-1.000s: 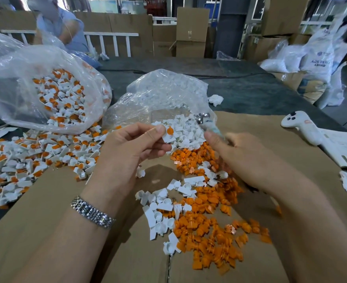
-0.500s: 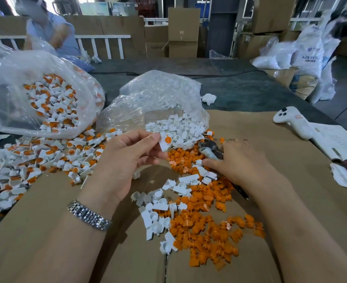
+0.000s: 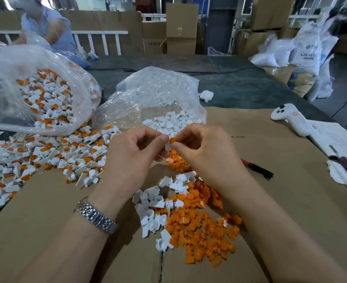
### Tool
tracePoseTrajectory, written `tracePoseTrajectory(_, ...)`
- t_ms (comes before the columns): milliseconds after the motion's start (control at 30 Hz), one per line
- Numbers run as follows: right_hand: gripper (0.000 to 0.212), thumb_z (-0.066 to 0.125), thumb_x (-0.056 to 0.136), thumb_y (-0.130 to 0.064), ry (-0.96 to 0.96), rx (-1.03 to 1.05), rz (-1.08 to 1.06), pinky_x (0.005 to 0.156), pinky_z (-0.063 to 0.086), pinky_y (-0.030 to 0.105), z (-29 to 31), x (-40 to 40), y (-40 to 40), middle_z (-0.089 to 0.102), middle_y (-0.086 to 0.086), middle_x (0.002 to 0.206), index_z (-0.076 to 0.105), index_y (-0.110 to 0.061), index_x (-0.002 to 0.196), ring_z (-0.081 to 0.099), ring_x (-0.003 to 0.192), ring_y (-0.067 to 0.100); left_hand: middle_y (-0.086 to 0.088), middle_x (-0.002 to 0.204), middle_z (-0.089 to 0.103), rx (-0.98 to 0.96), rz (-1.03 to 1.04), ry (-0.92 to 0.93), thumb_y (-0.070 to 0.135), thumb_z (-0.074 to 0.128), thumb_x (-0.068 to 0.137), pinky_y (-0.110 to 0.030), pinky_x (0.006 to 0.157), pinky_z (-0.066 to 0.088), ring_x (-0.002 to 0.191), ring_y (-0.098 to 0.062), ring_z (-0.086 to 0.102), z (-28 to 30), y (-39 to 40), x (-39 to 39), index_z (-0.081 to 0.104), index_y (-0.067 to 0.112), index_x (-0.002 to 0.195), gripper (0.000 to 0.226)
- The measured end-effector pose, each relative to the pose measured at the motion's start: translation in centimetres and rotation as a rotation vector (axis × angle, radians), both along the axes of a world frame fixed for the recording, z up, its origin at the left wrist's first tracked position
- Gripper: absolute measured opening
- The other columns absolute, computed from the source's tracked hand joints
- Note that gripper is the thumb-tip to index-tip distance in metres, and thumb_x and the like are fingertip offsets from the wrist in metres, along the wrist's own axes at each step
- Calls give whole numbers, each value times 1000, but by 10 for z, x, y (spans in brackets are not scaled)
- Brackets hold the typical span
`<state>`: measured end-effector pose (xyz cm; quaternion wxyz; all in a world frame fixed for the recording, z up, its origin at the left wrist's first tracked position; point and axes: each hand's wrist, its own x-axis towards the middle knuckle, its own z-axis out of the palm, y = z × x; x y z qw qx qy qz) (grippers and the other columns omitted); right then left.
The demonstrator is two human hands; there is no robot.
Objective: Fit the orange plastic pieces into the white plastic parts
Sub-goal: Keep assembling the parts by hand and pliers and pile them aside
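My left hand (image 3: pixel 131 152) pinches a small white plastic part (image 3: pixel 167 147) between thumb and forefinger. My right hand (image 3: pixel 201 148) pinches an orange piece (image 3: pixel 172 140) seated at the top of that white part. Both hands meet above the cardboard (image 3: pixel 270 180). Below them lies a heap of loose orange pieces (image 3: pixel 201 231) with loose white parts (image 3: pixel 154 211) beside it. Fitted white-and-orange parts (image 3: pixel 46 156) are spread at the left.
A clear bag of fitted parts (image 3: pixel 42 94) lies at the left, a clear bag of white parts (image 3: pixel 158 99) in the middle. A red-and-black tool (image 3: pixel 257 168) lies right of my hand. A white controller (image 3: pixel 291 119) and papers (image 3: pixel 336 139) sit at the right. A person sits beyond.
My right hand left the tool lying on the cardboard and rose to meet my left hand, pinching the orange piece. My left hand kept its white part.
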<state>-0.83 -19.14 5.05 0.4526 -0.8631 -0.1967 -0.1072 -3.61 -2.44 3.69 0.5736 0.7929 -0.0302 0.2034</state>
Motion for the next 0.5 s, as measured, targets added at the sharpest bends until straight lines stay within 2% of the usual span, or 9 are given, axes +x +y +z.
tracePoseTrajectory(167,6,73,91,-26,-16,-20,-11,74,59,35,-1,-1,3,70,-9,80,73,-20,94,67,75,7,-1,72,76,8,13,4,19,71,95,-15,63,55,66,-9,73,-1,0,0,74,13,90,9)
tracePoseTrajectory(267,6,72,91,-25,-59,-54,-12,74,57,32,-1,-2,4,69,-10,81,72,-20,95,65,76,6,-2,73,76,-5,0,12,17,70,96,-13,62,54,65,-8,73,-2,0,0,74,11,89,10)
tracePoseTrajectory(400,9,72,92,-28,-11,-55,37,76,53,22,1,1,-1,69,-12,87,72,-23,100,64,82,2,-7,75,75,-163,-50,109,17,70,95,-21,65,59,73,-20,77,1,7,5,75,8,90,12)
tracePoseTrajectory(500,15,73,92,-24,54,-46,91,82,54,20,4,4,-7,70,-13,91,71,-23,106,65,86,1,-4,75,75,-214,-118,204,18,69,95,-18,66,57,79,-22,77,3,14,6,75,11,87,12)
